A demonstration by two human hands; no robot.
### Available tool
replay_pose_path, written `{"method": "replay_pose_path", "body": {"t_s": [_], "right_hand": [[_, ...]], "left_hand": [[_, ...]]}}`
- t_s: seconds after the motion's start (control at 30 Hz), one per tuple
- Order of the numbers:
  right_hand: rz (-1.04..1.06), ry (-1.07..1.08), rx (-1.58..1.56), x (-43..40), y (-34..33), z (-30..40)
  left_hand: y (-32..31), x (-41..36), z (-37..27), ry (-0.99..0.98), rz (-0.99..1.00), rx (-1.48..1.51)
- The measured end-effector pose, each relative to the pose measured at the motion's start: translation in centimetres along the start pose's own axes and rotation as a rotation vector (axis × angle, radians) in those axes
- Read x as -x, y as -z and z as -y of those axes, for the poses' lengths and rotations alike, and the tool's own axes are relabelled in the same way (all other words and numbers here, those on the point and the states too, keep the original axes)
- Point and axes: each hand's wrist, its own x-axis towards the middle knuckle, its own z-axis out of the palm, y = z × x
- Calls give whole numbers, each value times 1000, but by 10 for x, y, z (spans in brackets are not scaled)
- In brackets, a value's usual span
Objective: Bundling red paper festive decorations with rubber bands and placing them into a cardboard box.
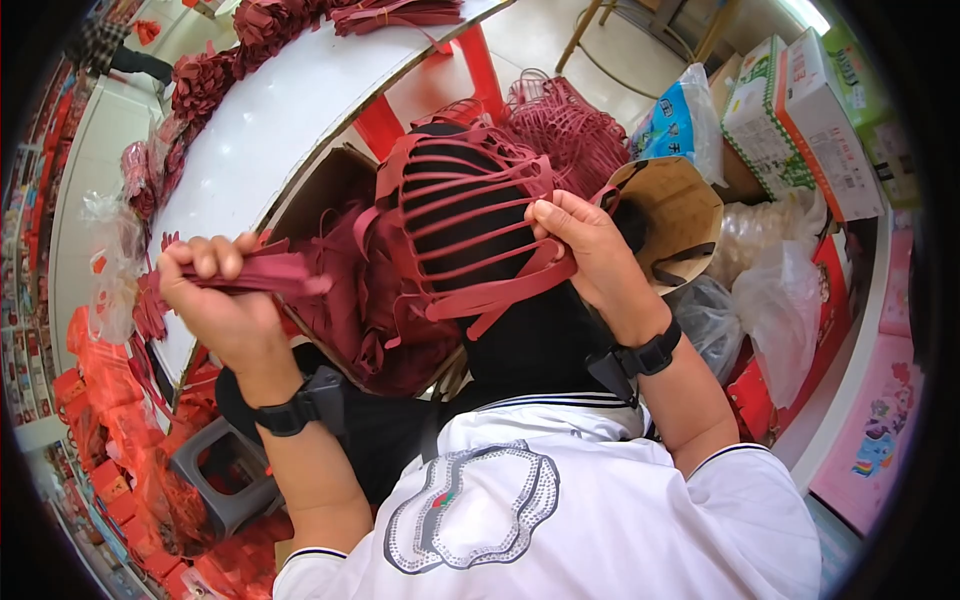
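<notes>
A bundle of dark red strips (259,274) is gripped in my left hand (217,289), raised at the left beside the white table. My right hand (581,244) pinches the end of a red sheet cut into narrow strips (472,225), between thumb and fingers. The parallel strips spread across my black-clothed leg, with several wider loose bands along their lower edge. Between my hands, lower down, a cardboard box (319,184) holds a heap of the same red material (375,322). A tangled pile of thin red strips (566,135) lies beyond my knee.
The white table (247,135) curves along the upper left, with red bundles (202,82) on its far edge. A grey plastic stool (225,476) stands lower left. At right are a paper bag (679,217), plastic bags (780,315) and cartons (829,135). A person (112,49) is at the far upper left.
</notes>
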Motion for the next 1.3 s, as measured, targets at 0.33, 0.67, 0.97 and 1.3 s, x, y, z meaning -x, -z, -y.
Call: {"method": "replay_pose_path", "body": {"t_s": [0.33, 0.67, 0.97, 1.3], "right_hand": [[-9, -16, -13, 0, -10, 3], [-83, -5, -52, 24, -8, 11], [-18, -54, 104, 32, 11, 4], [-13, 77, 127, 28, 1, 11]], "left_hand": [[-57, 116, 73, 197, 915, -799], [-45, 116, 109, 502, 809, -417], [-38, 101, 64, 678, 524, -250], [-5, 55, 11, 404, 474, -329]]}}
